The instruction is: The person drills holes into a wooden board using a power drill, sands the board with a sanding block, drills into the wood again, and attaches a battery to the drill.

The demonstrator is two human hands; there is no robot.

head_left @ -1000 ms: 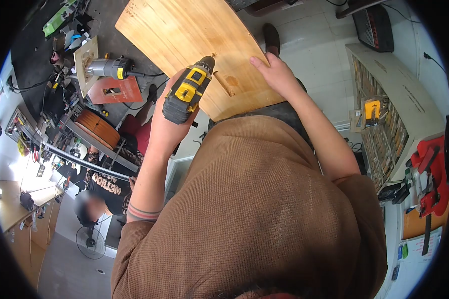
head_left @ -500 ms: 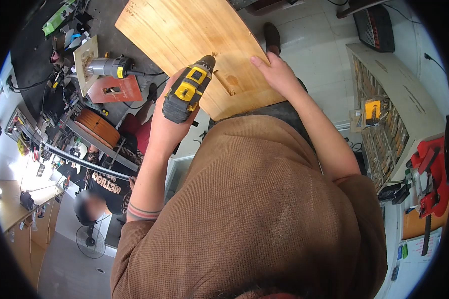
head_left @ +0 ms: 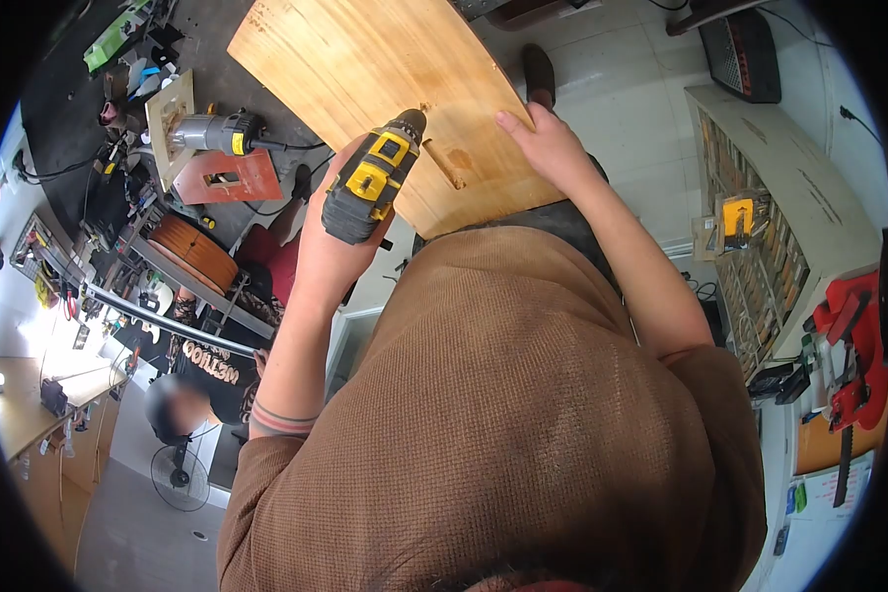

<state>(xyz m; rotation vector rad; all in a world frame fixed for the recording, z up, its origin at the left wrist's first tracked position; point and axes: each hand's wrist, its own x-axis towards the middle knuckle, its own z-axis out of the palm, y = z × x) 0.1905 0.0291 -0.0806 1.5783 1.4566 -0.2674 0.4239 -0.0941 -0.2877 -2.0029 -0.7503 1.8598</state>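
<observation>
My left hand [head_left: 318,232] is closed around the handle of a yellow and black cordless drill [head_left: 370,187], seen from above and behind. Its dark chuck points at a light wooden board [head_left: 365,59], and the bit is hidden from view. Wood chips lie on the board just beyond the chuck. Closer to my body, a narrow slot [head_left: 449,163] is cut into the wood. My right hand [head_left: 553,143] grips the board's right edge, thumb on the upper face and the other fingers mostly out of sight.
On the dark bench to the left are a corded router [head_left: 207,133] with a plywood base, a red plate [head_left: 227,180] and small tools. An orange reel [head_left: 192,254] stands below. Another person [head_left: 207,370] is at lower left. A cabinet [head_left: 809,207] stands at right.
</observation>
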